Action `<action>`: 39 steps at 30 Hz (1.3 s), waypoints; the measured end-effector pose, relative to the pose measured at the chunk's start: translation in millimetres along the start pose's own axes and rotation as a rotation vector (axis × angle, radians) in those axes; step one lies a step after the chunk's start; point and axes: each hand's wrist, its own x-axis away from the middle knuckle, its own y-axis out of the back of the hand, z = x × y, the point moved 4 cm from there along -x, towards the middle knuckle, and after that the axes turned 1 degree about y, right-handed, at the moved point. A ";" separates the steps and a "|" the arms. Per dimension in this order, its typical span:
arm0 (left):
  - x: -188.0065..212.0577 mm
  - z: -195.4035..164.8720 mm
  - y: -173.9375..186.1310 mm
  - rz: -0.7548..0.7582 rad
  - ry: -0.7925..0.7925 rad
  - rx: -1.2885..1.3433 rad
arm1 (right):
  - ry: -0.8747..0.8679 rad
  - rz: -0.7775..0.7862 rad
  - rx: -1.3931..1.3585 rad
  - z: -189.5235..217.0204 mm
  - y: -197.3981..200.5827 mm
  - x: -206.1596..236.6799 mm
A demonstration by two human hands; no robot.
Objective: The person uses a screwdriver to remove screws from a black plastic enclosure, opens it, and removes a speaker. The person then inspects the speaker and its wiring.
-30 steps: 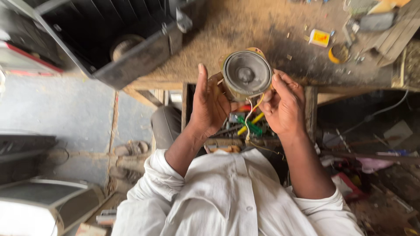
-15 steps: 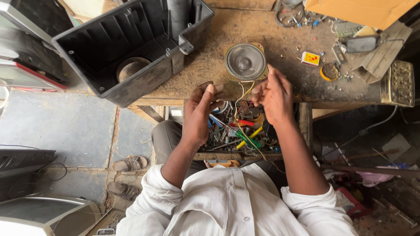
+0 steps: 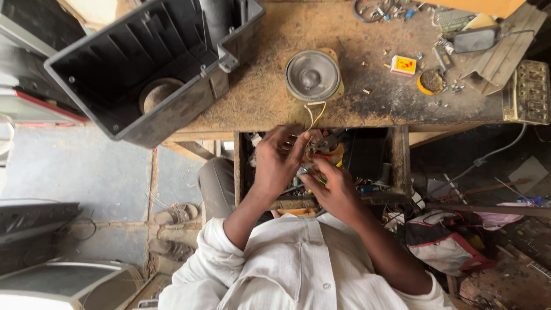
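A round grey speaker [image 3: 313,75] lies cone-up on the dusty wooden workbench [image 3: 379,97], with thin yellow and white wires [image 3: 314,113] trailing off the front edge. Both hands work together below that edge, over an open drawer [image 3: 367,155] of tools. My left hand [image 3: 279,161] pinches the wire ends. My right hand [image 3: 333,186] is closed on a small plier-like tool with red and yellow handles [image 3: 328,146], pressed against the left fingers. The tool's jaws are hidden by the fingers.
A large black plastic casing [image 3: 143,63] sits open at the bench's left end, overhanging the edge. Small parts, a yellow box [image 3: 403,65], a tape roll [image 3: 430,82] and a button panel [image 3: 527,92] lie right. Cluttered bags and debris [image 3: 453,241] fill the floor right; sandals [image 3: 175,214] lie left.
The speaker was held up in both hands, then set down on the bench. The hands dropped to the drawer and came together on the wires, the right one now holding a tool.
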 end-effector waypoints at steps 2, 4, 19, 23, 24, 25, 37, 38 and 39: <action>-4.9 -10.3 8.5 -0.094 -0.076 -0.101 | -0.212 0.030 -0.075 -8.9 11.7 8.0; -9.6 -18.3 15.2 -0.145 -0.141 -0.265 | -0.277 -0.013 -0.139 -13.3 29.0 16.8; -64.3 -36.3 -13.7 -0.215 -0.200 -0.420 | 0.062 -0.209 0.334 20.7 40.7 53.6; -65.7 -43.2 -23.2 -0.256 -0.222 -0.490 | 0.047 -0.311 0.377 23.8 47.4 54.6; -67.4 -43.8 -25.2 -0.237 -0.216 -0.465 | 0.046 -0.319 0.388 23.1 48.3 53.8; -68.8 -44.3 -26.4 -0.220 -0.208 -0.438 | 0.046 -0.325 0.401 22.2 48.1 52.6; -90.6 -31.1 -5.3 -0.006 0.002 -0.227 | -0.084 0.056 0.161 8.1 13.8 52.9; -92.4 -27.5 -0.9 -0.020 -0.001 -0.156 | -0.161 0.085 0.120 5.0 14.7 54.4; -93.9 -23.1 4.2 -0.031 0.014 -0.056 | -0.149 0.059 0.103 5.5 17.6 54.5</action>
